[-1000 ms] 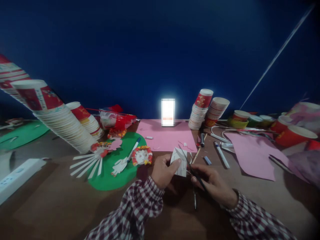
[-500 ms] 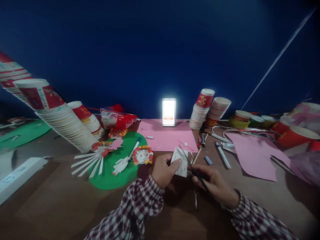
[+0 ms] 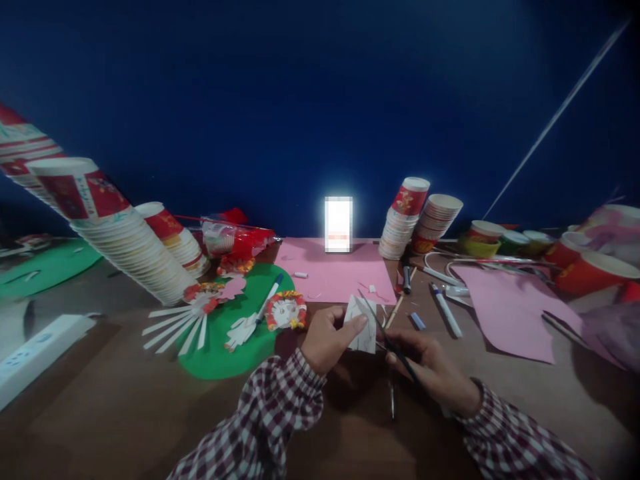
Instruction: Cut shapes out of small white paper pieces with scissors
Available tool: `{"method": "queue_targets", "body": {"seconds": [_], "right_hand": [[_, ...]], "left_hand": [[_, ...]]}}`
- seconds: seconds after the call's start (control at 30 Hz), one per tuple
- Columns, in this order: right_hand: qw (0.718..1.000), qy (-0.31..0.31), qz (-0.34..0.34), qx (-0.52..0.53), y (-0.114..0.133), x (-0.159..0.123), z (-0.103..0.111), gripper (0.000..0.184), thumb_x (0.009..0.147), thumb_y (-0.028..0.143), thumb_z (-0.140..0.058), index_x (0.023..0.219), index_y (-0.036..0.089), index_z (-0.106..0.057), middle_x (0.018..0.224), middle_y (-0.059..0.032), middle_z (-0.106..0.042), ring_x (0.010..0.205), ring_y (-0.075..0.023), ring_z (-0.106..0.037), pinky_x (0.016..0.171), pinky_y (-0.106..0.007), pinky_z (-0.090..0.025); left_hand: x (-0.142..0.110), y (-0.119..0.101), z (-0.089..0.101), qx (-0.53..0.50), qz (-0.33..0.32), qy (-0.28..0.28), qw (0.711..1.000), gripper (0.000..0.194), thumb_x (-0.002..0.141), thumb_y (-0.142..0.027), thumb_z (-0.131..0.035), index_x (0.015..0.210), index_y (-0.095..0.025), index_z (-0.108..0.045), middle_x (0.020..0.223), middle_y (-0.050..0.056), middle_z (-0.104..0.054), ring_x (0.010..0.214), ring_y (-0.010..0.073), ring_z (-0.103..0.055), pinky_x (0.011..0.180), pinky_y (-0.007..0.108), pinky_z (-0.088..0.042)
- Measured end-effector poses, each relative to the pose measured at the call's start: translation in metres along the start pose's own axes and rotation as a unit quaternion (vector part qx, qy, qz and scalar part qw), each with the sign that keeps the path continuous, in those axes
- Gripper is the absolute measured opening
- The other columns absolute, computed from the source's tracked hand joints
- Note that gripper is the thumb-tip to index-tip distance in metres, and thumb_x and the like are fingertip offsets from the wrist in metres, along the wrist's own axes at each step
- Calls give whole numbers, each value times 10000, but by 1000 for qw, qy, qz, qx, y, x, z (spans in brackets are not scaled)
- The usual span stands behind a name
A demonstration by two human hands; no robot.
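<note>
Brown tabletop (image 3: 110,407); paper (image 3: 367,340) between left hand (image 3: 326,340), pinching it, and right hand (image 3: 436,368), gripping scissors (image 3: 381,327).

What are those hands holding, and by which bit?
The left hand pinches the white paper at its left side; the right hand holds the scissors by the handle end.

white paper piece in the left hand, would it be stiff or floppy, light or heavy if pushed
The white paper piece is probably light: it looks small and thin, and the left hand alone grips it. It seems fairly stiff at this size, since it looks nearly flat. Its right edge, near the scissors, may still bend if pushed.
</note>
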State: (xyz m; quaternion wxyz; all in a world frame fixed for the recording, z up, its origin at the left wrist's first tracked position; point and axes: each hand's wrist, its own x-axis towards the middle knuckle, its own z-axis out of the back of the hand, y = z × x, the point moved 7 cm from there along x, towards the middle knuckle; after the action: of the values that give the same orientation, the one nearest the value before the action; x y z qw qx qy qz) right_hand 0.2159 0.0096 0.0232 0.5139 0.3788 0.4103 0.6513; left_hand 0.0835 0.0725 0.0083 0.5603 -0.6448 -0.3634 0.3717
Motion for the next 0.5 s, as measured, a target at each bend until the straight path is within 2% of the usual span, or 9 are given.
{"method": "queue_targets", "body": {"seconds": [0.17, 0.5], "right_hand": [[1000, 30, -6, 8, -2, -1, -5, 325, 827, 325, -565, 1112, 179, -616, 876, -63, -703, 818, -217, -646, 703, -295, -530], [998, 55, -6, 30, -5, -2, -8, 341, 830, 308, -574, 1147, 184, -600, 1015, -84, -694, 915, -239, -635, 779, -328, -515]], "left_hand": [[2, 2, 4, 19, -2, -26, 999, 346, 699, -408, -628, 818, -91, -695, 735, 78, -687, 647, 186, -614, 596, 272, -491], [1, -5, 6, 55, -10, -33, 998, 280, 691, -363, -629, 743, -94, -687, 655, 43, -654, 570, 138, -556, 510, 217, -427]]}}
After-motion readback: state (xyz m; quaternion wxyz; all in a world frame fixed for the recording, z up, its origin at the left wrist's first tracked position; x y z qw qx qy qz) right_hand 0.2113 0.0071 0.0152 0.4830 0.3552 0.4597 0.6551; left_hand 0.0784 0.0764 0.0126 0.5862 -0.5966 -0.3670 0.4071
